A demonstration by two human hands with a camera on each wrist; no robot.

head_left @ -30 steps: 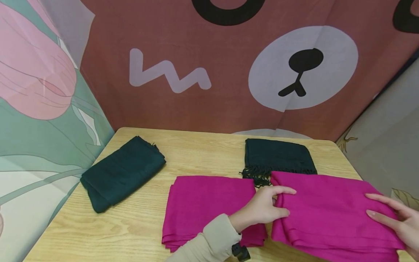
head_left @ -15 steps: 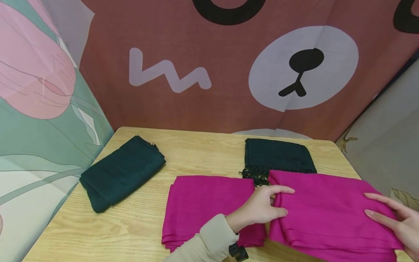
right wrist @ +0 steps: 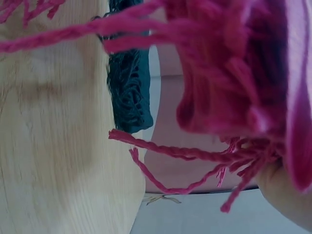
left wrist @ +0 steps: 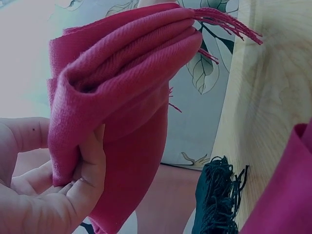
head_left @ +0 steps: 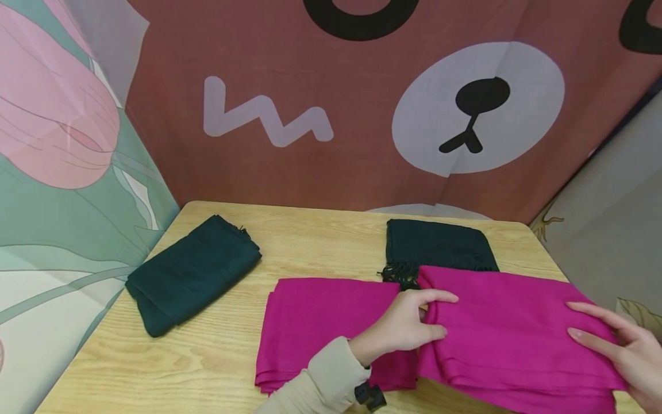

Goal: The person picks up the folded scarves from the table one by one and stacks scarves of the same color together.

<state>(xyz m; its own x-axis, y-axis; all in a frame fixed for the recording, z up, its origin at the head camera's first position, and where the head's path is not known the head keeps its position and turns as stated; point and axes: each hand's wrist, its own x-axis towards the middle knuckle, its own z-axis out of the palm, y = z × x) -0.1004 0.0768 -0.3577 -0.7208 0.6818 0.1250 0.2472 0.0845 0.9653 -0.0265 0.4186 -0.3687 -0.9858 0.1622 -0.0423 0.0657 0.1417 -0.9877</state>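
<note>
Both hands hold a folded magenta scarf above the right side of the table. My left hand grips its left folded edge, thumb on one face and fingers on the other, as the left wrist view shows with the layered scarf. At the opposite end, my right hand grips the right edge, two fingers lying on the upper face. Twisted fringe hangs from that end in the right wrist view, where most of the hand is hidden. A second folded magenta scarf lies on the table beneath my left forearm.
One folded dark green scarf lies slanted at the table's left. Another dark green scarf, fringe toward me, lies at the back right, partly covered in view by the held one. Printed cloth hangs behind the wooden table.
Both hands and the held magenta scarf have shifted slightly left, overlapping more of the green scarf's fringe in view. The scarves on the table have not moved.
</note>
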